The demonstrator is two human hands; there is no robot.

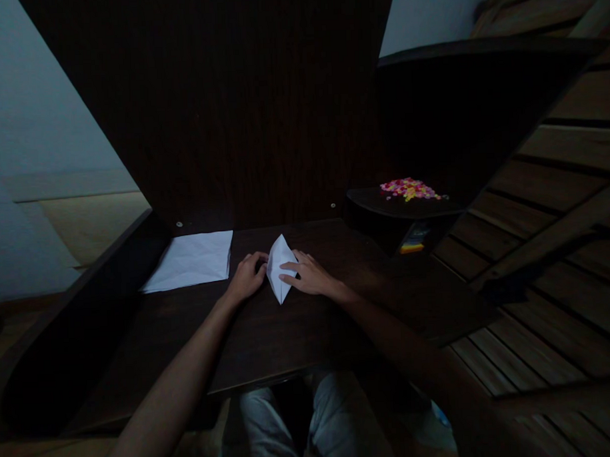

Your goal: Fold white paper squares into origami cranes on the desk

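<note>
A white sheet of paper folded into a pointed diamond shape stands between my hands on the dark desk, one tip toward the back and one toward me. My left hand has its fingers curled and pinches at the paper's left edge; the fingertips are partly hidden. My right hand grips the right side, with two digits lying across the face of the paper and the others behind its right edge.
A stack of white paper lies at the left of the dark desk. On a small corner shelf at the right sits a pile of pink, red and yellow pieces. A raised side panel bounds the left; wooden slats stand right.
</note>
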